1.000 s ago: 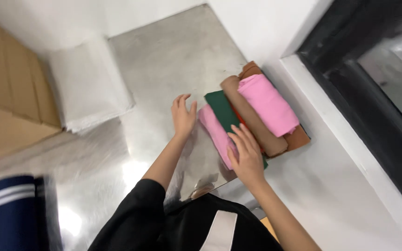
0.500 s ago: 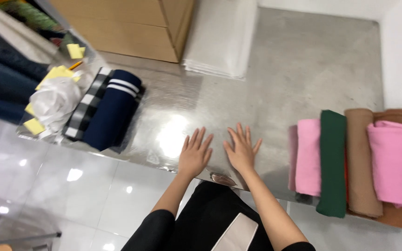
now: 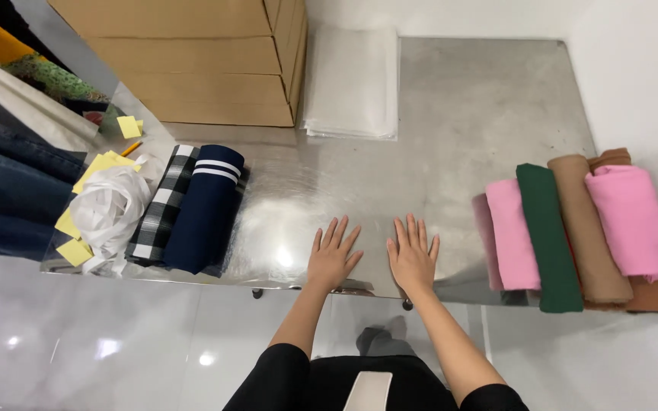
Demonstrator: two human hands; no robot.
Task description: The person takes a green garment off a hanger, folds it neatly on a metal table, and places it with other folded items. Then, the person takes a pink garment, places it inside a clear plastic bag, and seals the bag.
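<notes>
Both hands flat and empty on the steel worktop's near edge

The left hand (image 3: 332, 259) and right hand (image 3: 413, 259) rest palm-down, fingers spread, holding nothing, on the bare worktop (image 3: 451, 114). Nearest them, toward the right edge, lies a row of rolled cloths (image 3: 573, 228): soft, light and floppy, probably best scooped from beneath. A navy striped roll (image 3: 206, 209) and checked roll (image 3: 158, 205) lie toward the left edge; stiff cardboard boxes (image 3: 192, 61) and slippery clear bags (image 3: 352, 84) sit at the far edge.
</notes>
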